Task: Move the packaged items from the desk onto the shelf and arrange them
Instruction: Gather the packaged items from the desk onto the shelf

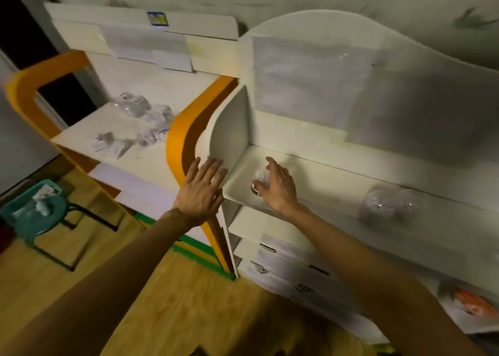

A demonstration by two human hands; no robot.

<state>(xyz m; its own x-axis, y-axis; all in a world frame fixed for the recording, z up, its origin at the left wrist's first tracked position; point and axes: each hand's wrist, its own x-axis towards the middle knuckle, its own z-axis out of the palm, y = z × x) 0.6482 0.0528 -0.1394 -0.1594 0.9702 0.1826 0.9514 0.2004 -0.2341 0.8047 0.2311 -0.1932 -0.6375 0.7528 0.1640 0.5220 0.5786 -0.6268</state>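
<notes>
At frame centre, the right hand [278, 187] pinches a small clear-wrapped package [259, 180], seating it on the white shelf [318, 191]. The left hand [201, 191] hovers spread (probably for balance).

The right hand [279, 191] hides most of a clear packet [259, 177] at centre frame. A blurred bundle [388, 203] at right and packets [140, 121] at upper left are unreadable.

Bare shelf [318, 191] lies between the clear packet [259, 179] and wrapped bundle [387, 203]; side panel [232, 129] blocks leftward.
</notes>
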